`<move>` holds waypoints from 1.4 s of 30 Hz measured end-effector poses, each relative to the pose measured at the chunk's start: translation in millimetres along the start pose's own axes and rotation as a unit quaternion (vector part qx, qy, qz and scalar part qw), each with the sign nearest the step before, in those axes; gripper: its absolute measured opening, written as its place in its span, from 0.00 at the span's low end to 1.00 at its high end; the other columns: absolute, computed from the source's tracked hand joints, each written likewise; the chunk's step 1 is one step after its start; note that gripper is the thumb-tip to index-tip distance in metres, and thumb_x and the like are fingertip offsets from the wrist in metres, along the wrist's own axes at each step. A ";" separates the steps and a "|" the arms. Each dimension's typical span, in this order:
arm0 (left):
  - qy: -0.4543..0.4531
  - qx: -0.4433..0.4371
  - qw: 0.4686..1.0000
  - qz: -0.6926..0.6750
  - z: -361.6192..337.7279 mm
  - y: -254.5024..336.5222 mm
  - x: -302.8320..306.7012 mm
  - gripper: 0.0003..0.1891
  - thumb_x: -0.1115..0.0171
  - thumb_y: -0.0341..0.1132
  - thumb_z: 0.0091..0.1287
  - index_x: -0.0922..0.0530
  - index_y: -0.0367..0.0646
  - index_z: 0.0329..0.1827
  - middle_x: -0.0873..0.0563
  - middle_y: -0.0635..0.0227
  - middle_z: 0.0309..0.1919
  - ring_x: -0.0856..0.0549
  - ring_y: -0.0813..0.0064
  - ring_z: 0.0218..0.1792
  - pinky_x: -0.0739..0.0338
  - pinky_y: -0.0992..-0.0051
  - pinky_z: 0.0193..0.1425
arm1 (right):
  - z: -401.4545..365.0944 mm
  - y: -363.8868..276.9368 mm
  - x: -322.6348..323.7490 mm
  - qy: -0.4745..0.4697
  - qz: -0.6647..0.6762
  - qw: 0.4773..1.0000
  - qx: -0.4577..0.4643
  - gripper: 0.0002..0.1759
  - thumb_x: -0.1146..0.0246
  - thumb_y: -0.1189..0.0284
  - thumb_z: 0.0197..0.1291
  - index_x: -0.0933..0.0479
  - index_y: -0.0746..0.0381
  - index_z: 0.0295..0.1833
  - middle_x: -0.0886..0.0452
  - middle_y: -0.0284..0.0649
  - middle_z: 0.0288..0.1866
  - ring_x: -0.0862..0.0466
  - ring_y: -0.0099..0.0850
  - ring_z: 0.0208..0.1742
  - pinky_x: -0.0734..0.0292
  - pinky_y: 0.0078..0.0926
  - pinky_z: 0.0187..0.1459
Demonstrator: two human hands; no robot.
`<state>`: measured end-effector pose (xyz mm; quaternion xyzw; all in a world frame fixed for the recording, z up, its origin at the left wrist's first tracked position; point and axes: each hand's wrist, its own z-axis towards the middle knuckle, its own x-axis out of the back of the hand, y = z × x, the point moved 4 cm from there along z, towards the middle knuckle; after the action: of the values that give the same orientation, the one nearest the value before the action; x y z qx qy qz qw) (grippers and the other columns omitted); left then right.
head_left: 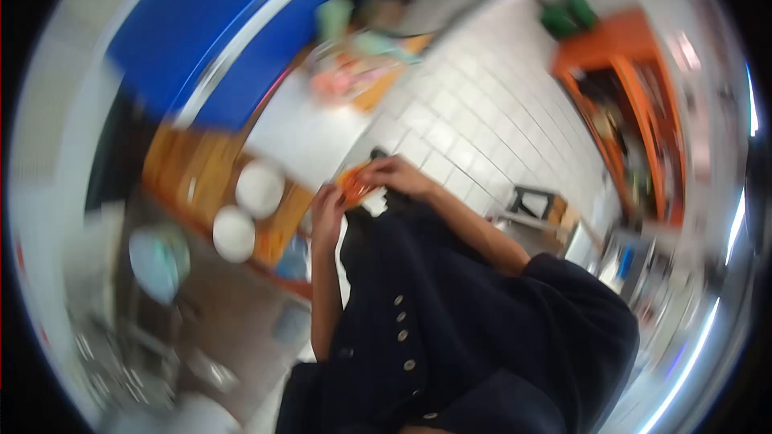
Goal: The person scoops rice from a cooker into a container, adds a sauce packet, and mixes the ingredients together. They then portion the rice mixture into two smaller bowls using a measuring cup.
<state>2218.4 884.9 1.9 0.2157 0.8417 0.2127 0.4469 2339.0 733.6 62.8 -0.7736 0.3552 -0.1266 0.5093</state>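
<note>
Between my two hands is an orange item [352,185], small and blurred, held in front of my dark buttoned clothing. My left hand [328,202] has its fingers closed on the item's near left side. On its other side, my right hand [396,175] grips it with bent fingers. Just beyond my hands lies a white board or sheet [301,133] on a wooden table [189,162]. Two round white containers [260,189] stand at the table's edge, left of my left hand.
Across the table, someone in green gloves [384,47] is near a pile of pinkish-orange pieces [342,80]. A blue panel [161,48] borders the table at upper left. White tiled floor [438,124] and an orange shelf unit [635,52] lie to the right.
</note>
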 end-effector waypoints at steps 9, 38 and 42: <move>-0.224 0.109 0.945 0.213 19.8 -83.4 -180.3 0.08 0.40 0.32 0.71 0.27 0.45 0.49 0.19 0.69 0.41 0.19 0.74 0.45 0.26 0.72 0.48 | -170.7 28.3 138.2 0.304 0.085 0.947 0.049 0.13 0.32 0.64 0.62 0.13 0.63 0.43 0.14 0.33 0.34 0.19 0.20 0.37 0.24 0.20 0.40; -0.323 0.266 0.590 0.690 55.6 -423.9 -322.0 0.10 0.42 0.42 0.72 0.26 0.47 0.48 0.15 0.66 0.41 0.15 0.68 0.42 0.23 0.69 0.41 | -832.5 401.0 207.4 0.863 0.323 0.379 -0.090 0.15 0.27 0.60 0.52 0.14 0.63 0.28 0.19 0.36 0.20 0.22 0.26 0.22 0.28 0.27 0.24; -0.343 0.259 0.571 0.699 58.0 -430.8 -334.8 0.12 0.45 0.44 0.73 0.26 0.46 0.49 0.16 0.65 0.43 0.15 0.67 0.43 0.23 0.68 0.43 | -952.2 359.8 239.2 0.904 0.299 0.305 -0.010 0.15 0.26 0.61 0.50 0.16 0.62 0.34 0.19 0.35 0.25 0.21 0.25 0.24 0.29 0.26 0.22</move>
<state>2362.8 357.5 -43.9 0.9006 0.2320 0.1417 0.3391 1827.9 -175.7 134.8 -0.0202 0.8017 -0.5818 -0.1357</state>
